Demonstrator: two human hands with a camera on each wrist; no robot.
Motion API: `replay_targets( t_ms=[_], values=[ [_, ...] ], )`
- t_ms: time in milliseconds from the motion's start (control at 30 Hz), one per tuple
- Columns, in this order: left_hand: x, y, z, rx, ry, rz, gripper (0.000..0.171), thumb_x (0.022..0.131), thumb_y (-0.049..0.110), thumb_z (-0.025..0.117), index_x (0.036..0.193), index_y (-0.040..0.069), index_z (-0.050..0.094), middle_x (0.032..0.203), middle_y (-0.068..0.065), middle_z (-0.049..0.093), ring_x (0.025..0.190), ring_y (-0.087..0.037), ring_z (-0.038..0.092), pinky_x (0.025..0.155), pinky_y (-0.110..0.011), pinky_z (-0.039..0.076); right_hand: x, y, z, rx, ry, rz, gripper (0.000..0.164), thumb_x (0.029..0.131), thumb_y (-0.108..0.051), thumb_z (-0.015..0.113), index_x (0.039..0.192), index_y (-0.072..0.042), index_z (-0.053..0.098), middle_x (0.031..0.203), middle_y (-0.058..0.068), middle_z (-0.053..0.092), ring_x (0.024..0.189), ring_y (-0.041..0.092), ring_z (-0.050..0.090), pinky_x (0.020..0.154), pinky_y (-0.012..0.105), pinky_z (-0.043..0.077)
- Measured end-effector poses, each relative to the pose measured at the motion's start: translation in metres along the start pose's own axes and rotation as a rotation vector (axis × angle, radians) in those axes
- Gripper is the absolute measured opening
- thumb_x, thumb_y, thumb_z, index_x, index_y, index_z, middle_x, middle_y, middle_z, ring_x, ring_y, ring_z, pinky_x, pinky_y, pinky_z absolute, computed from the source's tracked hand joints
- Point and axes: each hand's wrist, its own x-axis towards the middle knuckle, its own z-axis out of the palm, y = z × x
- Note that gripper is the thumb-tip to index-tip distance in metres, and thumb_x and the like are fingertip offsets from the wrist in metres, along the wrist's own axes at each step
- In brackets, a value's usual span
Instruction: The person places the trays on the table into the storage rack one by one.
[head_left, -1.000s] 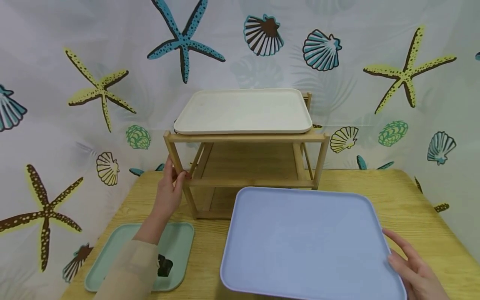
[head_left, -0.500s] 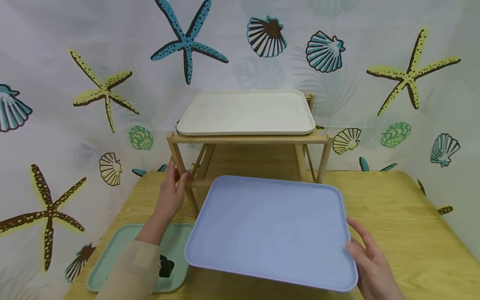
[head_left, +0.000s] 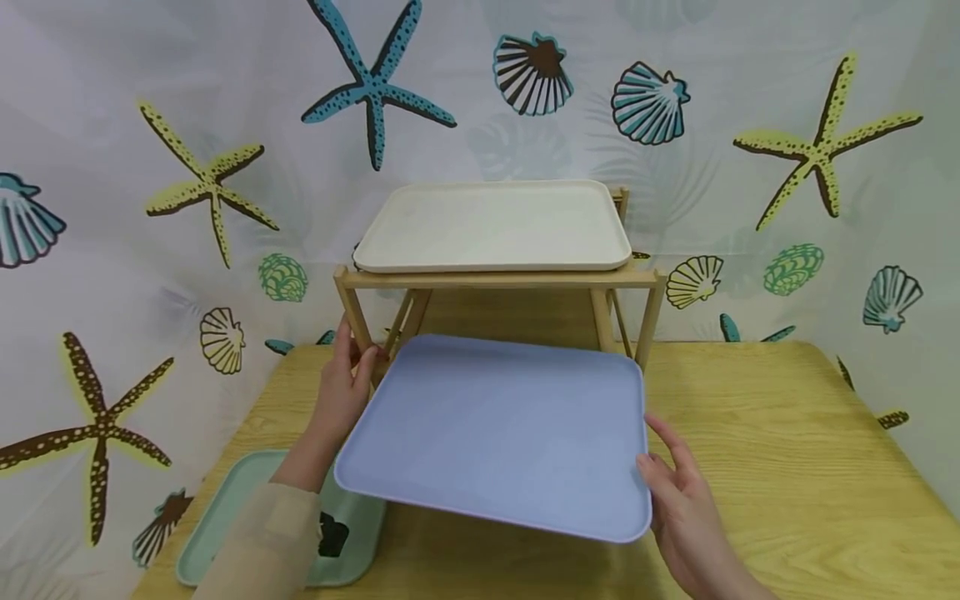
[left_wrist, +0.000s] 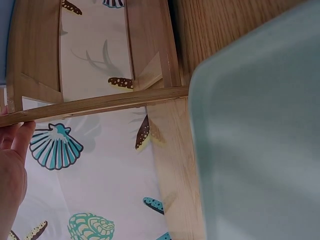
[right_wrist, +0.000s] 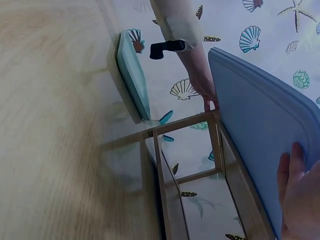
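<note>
In the head view, a wooden rack (head_left: 495,281) with tiers bears a white tray (head_left: 491,225) on its top. My left hand (head_left: 341,404) grips the rack's front left post; the left wrist view shows fingers of the left hand (left_wrist: 12,160) around the wooden bar. A light blue tray (head_left: 495,433) is held by its right edge in my right hand (head_left: 690,508), thumb at the rim. Its far side reaches the rack's middle level, and its near edge is tilted down towards the right. Beneath, in the right wrist view, fingers of the right hand (right_wrist: 295,185) support the blue tray (right_wrist: 260,115).
A pale green tray (head_left: 356,517) lies on the wooden table (head_left: 765,467) at the left, partly under my left sleeve (head_left: 266,533). Behind hangs a white curtain (head_left: 465,83) with starfish and shells. A black device (right_wrist: 165,48) sits at the left wrist.
My right hand has moved the blue tray left and away from me, from the right front to the rack's middle level. My left hand stays on the post.
</note>
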Motion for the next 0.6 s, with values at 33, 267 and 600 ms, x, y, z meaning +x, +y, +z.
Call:
replay_targets(
  t_ms=[33,267,600],
  values=[
    [0.000,0.001,0.000,0.003,0.001,0.002,0.060,0.100,-0.001,0.050,0.151,0.005,0.021,0.094,-0.028,0.062,0.091,-0.044,0.063,0.090,-0.058,0.046,0.003,0.000,0.001,-0.003,0.002,-0.006,0.052,0.104,-0.016,0.047,0.150,-0.020,0.024,0.114,-0.001,0.058,0.095,0.013,0.061,0.078,0.030,0.053],
    [0.000,-0.001,0.001,0.020,0.017,0.029,0.060,0.098,-0.004,0.050,0.150,0.001,0.020,0.093,-0.029,0.062,0.088,-0.045,0.063,0.086,-0.059,0.047,0.030,-0.004,0.004,0.001,0.009,-0.036,0.053,0.104,-0.016,0.047,0.151,-0.014,0.022,0.105,-0.004,0.062,0.088,0.011,0.063,0.074,0.028,0.053],
    [-0.002,-0.005,0.000,0.006,-0.008,0.013,0.063,0.101,0.001,0.049,0.154,0.009,0.017,0.101,-0.028,0.060,0.096,-0.044,0.062,0.089,-0.060,0.046,0.065,-0.010,0.010,0.071,0.080,-0.058,0.043,0.104,-0.024,0.046,0.144,-0.015,0.034,0.093,-0.008,0.062,0.075,0.006,0.059,0.066,0.021,0.046]
  ],
)
